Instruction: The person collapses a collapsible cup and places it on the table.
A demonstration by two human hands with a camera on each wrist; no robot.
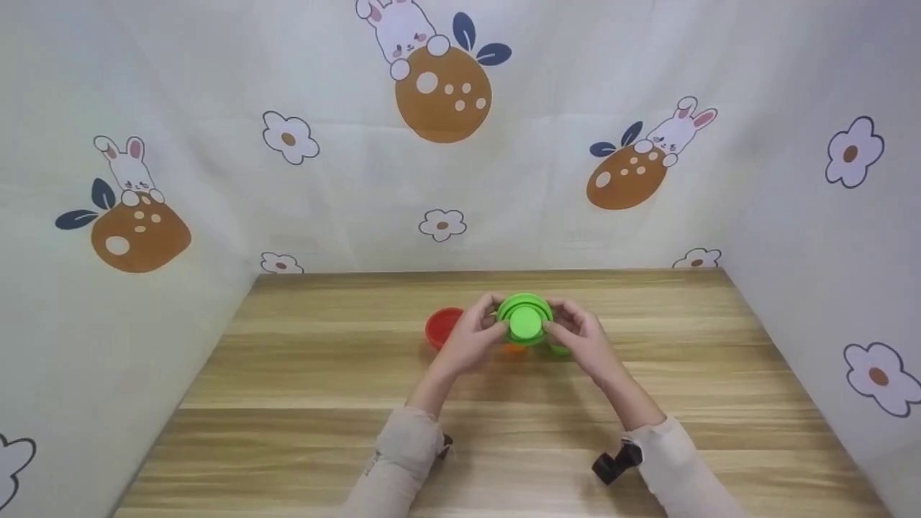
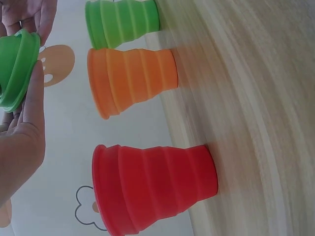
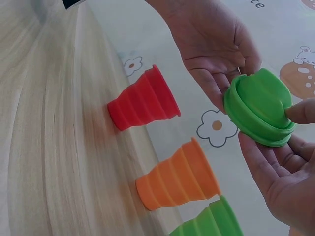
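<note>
Both hands hold a green collapsible cup (image 1: 525, 322) raised above the table, mostly folded flat, its round base turned toward the head camera. My left hand (image 1: 471, 337) grips its left rim between thumb and fingers. On the opposite side my right hand (image 1: 584, 338) pinches the rim, its thumb pressing near the base in the right wrist view. Below and behind the hands stand three unfolded cups in a row: a red cup (image 2: 152, 187), an orange cup (image 2: 132, 76) and a second green cup (image 2: 123, 22). The head view shows the orange and second green cups only partly.
The wood-grain table (image 1: 324, 446) runs back to a pale cloth (image 1: 345, 194) printed with rabbits, oranges and flowers, which also hangs at both sides. A black wrist device (image 1: 616, 462) sticks out from the right sleeve.
</note>
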